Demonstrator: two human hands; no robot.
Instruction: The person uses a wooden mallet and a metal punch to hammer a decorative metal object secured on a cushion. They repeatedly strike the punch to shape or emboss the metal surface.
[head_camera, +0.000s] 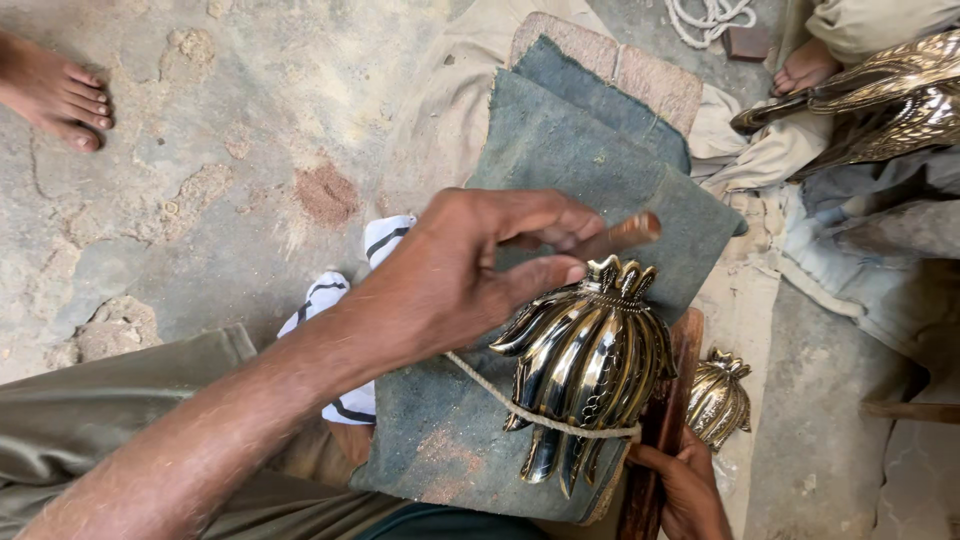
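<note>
A shiny brass ornament (590, 360), shaped like a bunch of curved leaves with a small crown on top, lies on a grey-green felt cloth (560, 150) across my lap. A thin rope (540, 415) binds it against a dark wooden block (682, 345). My left hand (460, 275) reaches in from the left and pinches a brown rod-like tool (622, 237) just above the ornament's crown. My right hand (690, 490) grips the lower end of the wooden block beside the ornament's bottom tips.
A smaller brass piece (718, 400) lies right of the block. A large brass casting (880, 100) and another person's bare foot (805, 65) are at the top right, a second bare foot (55, 95) at the top left. White rope coil (710, 15), striped white cloth (340, 300), rough concrete floor.
</note>
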